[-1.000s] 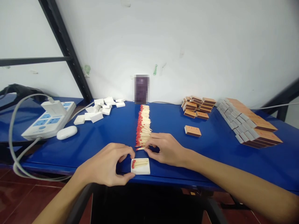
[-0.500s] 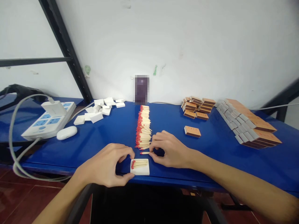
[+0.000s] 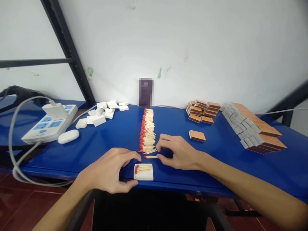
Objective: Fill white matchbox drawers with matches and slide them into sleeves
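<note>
A white matchbox tray (image 3: 146, 177) lies near the front edge of the blue table, with several red-tipped matches (image 3: 144, 167) inside toward its back. My left hand (image 3: 115, 170) curves around the tray's left side. Its thumb is at the front left corner and its index fingertip just behind the back edge; the fingers are apart. Behind the tray, a loose match (image 3: 151, 157) lies flat, its head to the left. The thumb of my right hand (image 3: 175, 150) is at that match's plain end, with the index finger raised apart from it. A long row of matches (image 3: 147, 134) stretches back toward the wall.
White empty trays (image 3: 98, 120) lie at the back left, near a power strip (image 3: 50, 125) and a white earbud case (image 3: 68, 136). On the right are one orange matchbox (image 3: 197, 135), a small pile of matchboxes (image 3: 203, 110) and a larger stack (image 3: 260, 131).
My right thumb and index finger have spread apart and moved slightly right, off the match between them. My left index finger has lifted a little away from the tray.
</note>
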`<move>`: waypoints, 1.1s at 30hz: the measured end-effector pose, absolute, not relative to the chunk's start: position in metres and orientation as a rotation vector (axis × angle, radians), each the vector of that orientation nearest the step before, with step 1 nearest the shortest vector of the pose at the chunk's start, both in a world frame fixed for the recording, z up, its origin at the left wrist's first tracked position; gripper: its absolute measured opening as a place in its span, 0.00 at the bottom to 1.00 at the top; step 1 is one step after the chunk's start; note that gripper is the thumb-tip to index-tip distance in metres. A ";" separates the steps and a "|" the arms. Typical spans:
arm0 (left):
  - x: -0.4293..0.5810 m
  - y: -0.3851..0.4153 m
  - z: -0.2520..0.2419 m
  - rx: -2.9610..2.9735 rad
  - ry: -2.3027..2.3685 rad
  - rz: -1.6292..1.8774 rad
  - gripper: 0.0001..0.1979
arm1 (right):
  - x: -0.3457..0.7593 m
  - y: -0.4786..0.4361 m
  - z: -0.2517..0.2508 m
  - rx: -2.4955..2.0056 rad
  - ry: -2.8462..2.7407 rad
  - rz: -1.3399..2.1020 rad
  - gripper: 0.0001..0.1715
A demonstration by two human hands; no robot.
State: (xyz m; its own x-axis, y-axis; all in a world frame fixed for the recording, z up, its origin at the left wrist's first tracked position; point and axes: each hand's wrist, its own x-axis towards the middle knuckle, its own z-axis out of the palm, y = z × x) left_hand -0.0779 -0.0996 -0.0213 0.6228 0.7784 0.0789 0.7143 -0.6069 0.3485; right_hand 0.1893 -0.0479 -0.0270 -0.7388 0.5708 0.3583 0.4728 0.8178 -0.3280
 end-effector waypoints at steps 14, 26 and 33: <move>-0.074 -0.098 -0.022 2.645 1.158 0.295 0.39 | 0.184 -0.051 -0.032 -0.733 -2.600 0.181 0.12; -0.073 -0.099 -0.022 2.650 1.182 0.220 0.37 | 0.184 -0.049 -0.033 -0.727 -2.591 0.230 0.09; -0.075 -0.100 -0.022 2.658 1.171 0.228 0.39 | 0.190 -0.046 -0.025 -0.720 -2.576 0.296 0.06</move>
